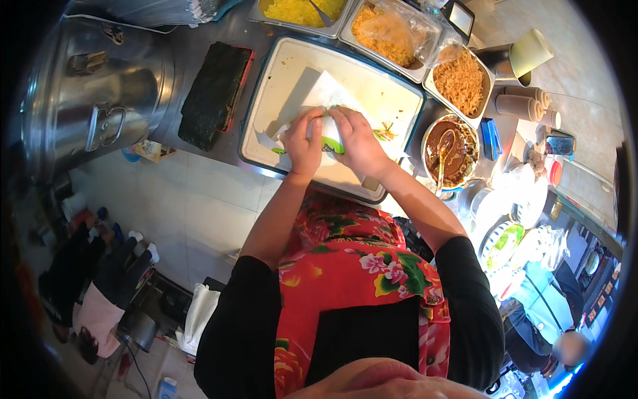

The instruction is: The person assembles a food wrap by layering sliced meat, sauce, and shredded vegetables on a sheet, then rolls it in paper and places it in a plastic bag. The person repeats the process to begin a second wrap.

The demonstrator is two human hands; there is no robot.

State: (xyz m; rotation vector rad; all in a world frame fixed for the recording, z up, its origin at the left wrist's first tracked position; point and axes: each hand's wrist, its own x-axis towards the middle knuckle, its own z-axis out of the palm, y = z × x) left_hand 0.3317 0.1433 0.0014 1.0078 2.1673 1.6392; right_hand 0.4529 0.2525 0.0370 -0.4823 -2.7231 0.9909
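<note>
My left hand (303, 143) and my right hand (361, 142) meet over the white cutting board (289, 66), fingers curled round a white-and-green wrapper (330, 130). The wrapper is bunched into a roll between my palms, and whatever it encloses is hidden. A loose pointed end of white paper (327, 88) sticks out on the far side, and another flap spreads beside my left hand. Some thin food shreds (385, 131) lie on the board to the right of my right hand.
Left of the board lies a stack of dark seaweed sheets (209, 96), beside a large steel pot (100, 100). Metal trays hold yellow food (299, 12), orange crumbs (382, 36) and brown shreds (458, 83). A bowl of brown sauce (458, 156) with a spoon stands right. Other people are at the edges.
</note>
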